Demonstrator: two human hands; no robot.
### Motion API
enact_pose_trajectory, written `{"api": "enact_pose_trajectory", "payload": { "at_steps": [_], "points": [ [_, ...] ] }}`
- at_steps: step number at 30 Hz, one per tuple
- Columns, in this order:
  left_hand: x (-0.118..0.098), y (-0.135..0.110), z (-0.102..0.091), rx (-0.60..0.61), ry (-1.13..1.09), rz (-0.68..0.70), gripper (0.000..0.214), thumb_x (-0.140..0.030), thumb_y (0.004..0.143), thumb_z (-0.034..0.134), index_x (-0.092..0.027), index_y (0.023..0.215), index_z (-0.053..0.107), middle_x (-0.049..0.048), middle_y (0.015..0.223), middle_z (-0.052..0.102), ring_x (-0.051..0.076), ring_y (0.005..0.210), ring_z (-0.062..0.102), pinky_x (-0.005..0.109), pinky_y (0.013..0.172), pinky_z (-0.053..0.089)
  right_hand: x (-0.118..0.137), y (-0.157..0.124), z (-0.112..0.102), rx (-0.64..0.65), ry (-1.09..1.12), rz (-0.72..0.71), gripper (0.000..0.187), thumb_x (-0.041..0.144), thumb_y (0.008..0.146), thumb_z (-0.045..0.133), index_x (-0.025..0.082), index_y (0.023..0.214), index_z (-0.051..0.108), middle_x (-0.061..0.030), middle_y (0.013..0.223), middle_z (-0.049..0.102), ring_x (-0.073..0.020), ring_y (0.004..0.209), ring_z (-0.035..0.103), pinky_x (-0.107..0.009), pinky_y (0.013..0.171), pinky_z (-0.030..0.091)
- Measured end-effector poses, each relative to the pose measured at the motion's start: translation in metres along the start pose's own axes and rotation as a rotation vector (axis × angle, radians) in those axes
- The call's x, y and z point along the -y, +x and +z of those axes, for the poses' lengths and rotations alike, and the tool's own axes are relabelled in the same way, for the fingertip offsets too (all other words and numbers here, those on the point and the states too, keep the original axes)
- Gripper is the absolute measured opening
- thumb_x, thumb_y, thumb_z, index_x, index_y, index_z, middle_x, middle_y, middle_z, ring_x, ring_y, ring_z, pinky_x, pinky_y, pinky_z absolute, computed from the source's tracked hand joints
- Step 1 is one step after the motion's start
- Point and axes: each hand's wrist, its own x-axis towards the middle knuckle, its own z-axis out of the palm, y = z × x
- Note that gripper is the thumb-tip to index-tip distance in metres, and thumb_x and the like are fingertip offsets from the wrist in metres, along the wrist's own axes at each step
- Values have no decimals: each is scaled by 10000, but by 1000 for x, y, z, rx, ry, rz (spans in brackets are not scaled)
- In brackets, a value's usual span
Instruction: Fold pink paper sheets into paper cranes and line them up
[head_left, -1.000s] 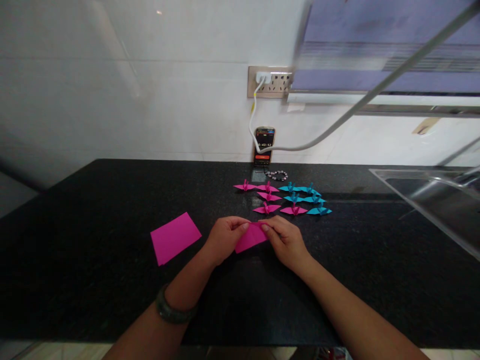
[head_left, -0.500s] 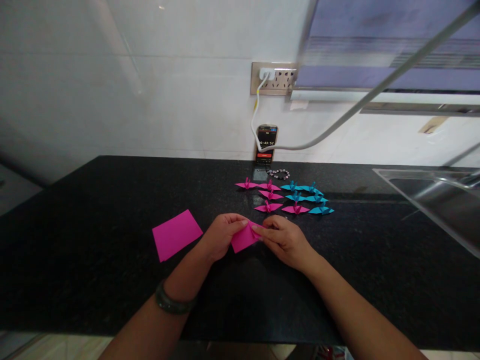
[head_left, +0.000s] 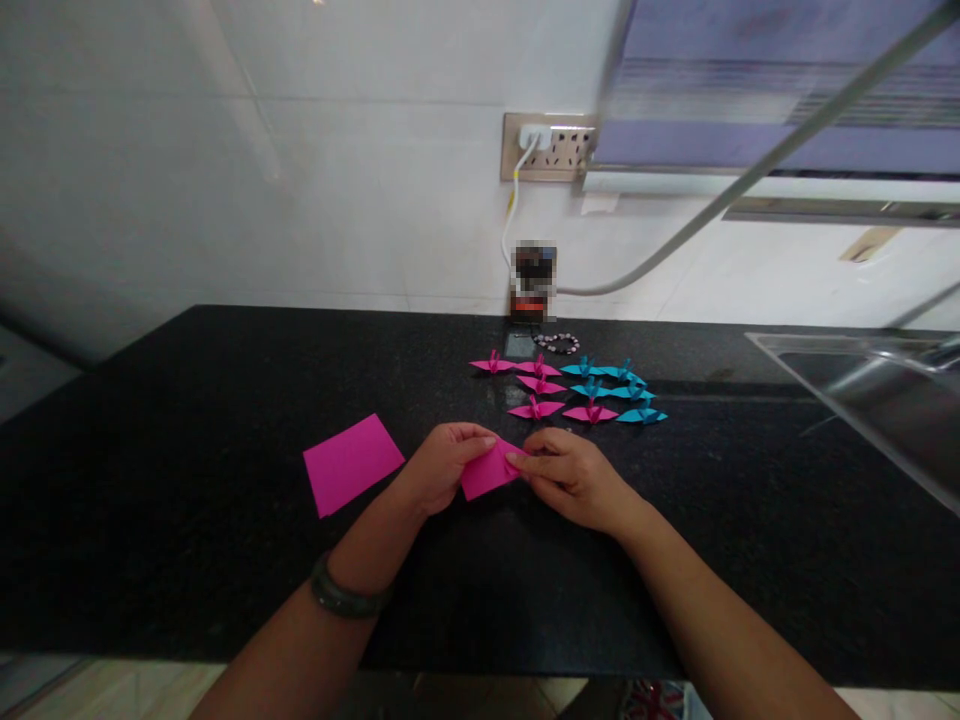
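Both hands pinch one folded pink paper [head_left: 487, 472] just above the black countertop [head_left: 187, 400]. My left hand [head_left: 439, 465] holds its left edge with fingers curled. My right hand [head_left: 574, 475] grips its right corner between thumb and forefinger. A flat pink paper sheet [head_left: 351, 463] lies to the left of my left hand. Behind the hands sit several folded pink paper cranes [head_left: 534, 385] and several blue paper cranes [head_left: 619, 390] in rows.
A phone [head_left: 533, 280] leans on the wall, plugged by a white cable into the wall socket [head_left: 547, 146]. A bead bracelet [head_left: 556, 343] lies before it. A steel sink [head_left: 862, 390] is at the right. A bracelet is on my left wrist.
My right hand's fingers have slid left along the folded paper, making it narrower. The view has tilted down slightly.
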Motion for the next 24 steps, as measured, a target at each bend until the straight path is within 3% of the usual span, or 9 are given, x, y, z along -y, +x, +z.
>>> {"api": "enact_pose_trajectory", "payload": {
  "at_steps": [9,24],
  "points": [
    [-1,0,-1,-33,-32,-22,95,-137,628,619,-107,718,615,8,566,593,71,458,508,187,468,368,-3,0,2,-21,27,-23,244,236,774,544,218,1005,620,-66,904,551,-133,769,522,-250,639,432],
    [-2,0,-1,-23,-38,-23,97,-163,618,619,-110,699,610,9,565,584,81,462,500,202,464,353,0,-1,4,-69,111,-4,189,195,794,511,198,925,648,-69,884,556,-123,756,532,-235,619,437]
  ]
}}
